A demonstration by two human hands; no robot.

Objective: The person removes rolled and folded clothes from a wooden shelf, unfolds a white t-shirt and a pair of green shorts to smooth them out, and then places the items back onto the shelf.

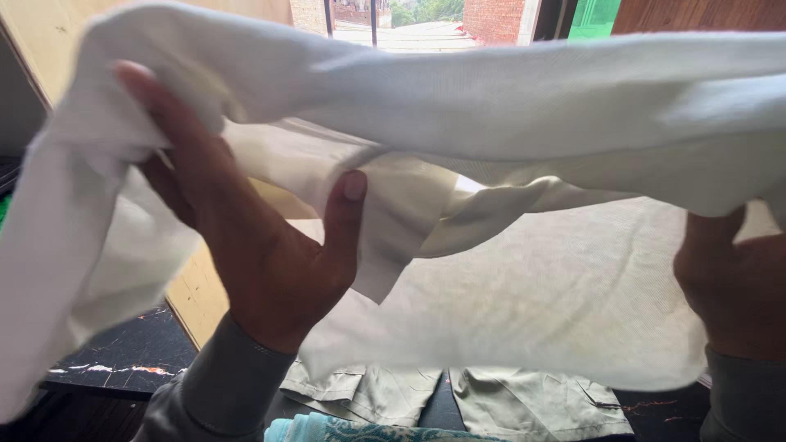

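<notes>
- Sleeves of grey knit are seen lowest in the view, one on each forearm, with a teal patterned cloth [344, 430] lying at the bottom edge between them.
- Just beyond, two pale olive garments [458, 399] are laid flat side by side on a dark tabletop [123, 360], whose surface is marked with light scratches.
- The left hand [246, 237] is raised palm-up, its fingers [155, 106] pushed up into the cloth and clenched on a bunched fold, while the thumb is pressed against a lower edge of the fabric.
- The right hand [733, 278] is closed on the opposite side; only the back of the hand and wrist are shown, and its fingertips are hidden behind the fabric, so the exact grip cannot be told.
- A white cloth [508, 106] is held up in the air between both hands, well clear of the tabletop, spread across nearly the whole view and hanging down at the left.
- The cloth is judged light, thin and very soft: light is passed through its lower layer, and it sags and folds wherever it is not supported. It is not thought fragile or slippery, but no shape is kept by it.
- Hold is best taken at edges or corners, pinched and kept well apart, so that the layers are drawn taut.
- Farthest off, a pale plywood panel [41, 41] and a bright opening onto brick walls and greenery are seen.
</notes>
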